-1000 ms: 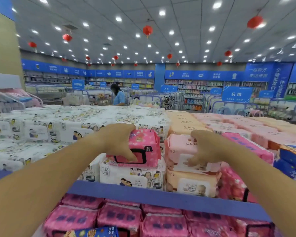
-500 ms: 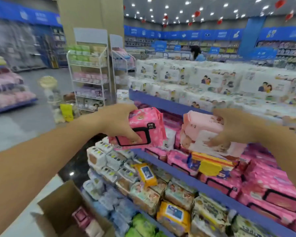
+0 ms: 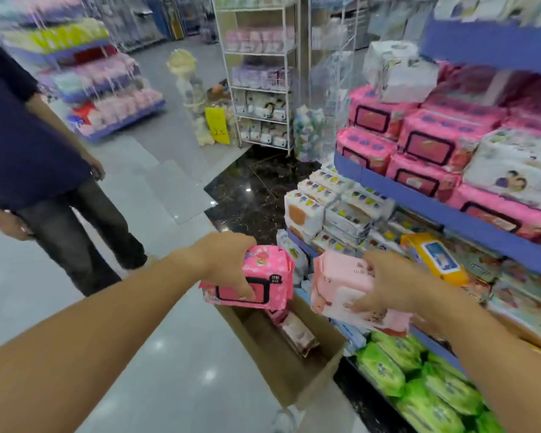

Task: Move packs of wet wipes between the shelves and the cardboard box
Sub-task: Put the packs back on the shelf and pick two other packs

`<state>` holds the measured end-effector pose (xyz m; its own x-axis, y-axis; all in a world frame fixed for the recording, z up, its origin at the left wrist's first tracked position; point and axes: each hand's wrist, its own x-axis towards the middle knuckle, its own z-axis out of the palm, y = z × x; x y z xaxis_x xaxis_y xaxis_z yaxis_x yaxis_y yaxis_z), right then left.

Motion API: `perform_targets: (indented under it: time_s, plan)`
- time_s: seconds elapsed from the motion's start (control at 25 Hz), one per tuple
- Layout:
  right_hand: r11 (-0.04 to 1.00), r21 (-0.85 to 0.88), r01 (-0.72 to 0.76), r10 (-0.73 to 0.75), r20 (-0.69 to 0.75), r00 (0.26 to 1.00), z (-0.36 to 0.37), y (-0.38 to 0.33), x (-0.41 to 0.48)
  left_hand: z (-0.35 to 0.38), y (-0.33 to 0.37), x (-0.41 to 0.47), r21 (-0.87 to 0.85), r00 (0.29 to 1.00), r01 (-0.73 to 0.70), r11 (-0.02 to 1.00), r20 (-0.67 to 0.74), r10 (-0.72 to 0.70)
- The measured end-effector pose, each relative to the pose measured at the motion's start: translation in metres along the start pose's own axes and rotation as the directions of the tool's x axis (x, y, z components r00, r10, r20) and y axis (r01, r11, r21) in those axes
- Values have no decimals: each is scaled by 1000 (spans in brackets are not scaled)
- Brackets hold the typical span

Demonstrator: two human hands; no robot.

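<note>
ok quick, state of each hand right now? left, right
Left hand: grips the bright pink pack, thumb on its front.
Right hand: grips the pale pink pack, fingers across its face.

Your view is brightly and evenly lit from overhead. Small white glare spots sit on the glossy floor (image 3: 210, 375), and shadows are faint. Motion blur smears the far racks (image 3: 75, 57) at upper left and the top shelf (image 3: 494, 42) at upper right. Wide-angle distortion bends lines near the edges. The centre is fairly sharp.
</note>
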<state>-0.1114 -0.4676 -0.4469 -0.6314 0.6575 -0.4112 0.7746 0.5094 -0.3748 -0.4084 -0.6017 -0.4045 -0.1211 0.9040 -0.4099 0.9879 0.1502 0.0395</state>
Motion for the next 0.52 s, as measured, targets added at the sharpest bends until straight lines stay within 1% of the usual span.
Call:
perform_targets:
  time_s: [0.08,0.2,0.32,0.4,0.52]
  plan:
    - [998,57,-30,28,39,999,39,-8,34,32,-27,29,-12,998,1,1000,58,0]
    - [965,206,-161,138,125,983,101,-20,96,81,-77,91,-48,985,-12,999,170,21]
    - [923,256,-289,242,200,950,153,-33,143,125,-122,145,-81,966,-57,995,247,76]
    - [889,265,-374,316,237,919,184,-45,167,153,-145,179,-93,944,-108,990,304,131]
    - [806,289,-516,468,221,856,240,-60,201,198,-170,237,-54,908,-251,967,332,254]
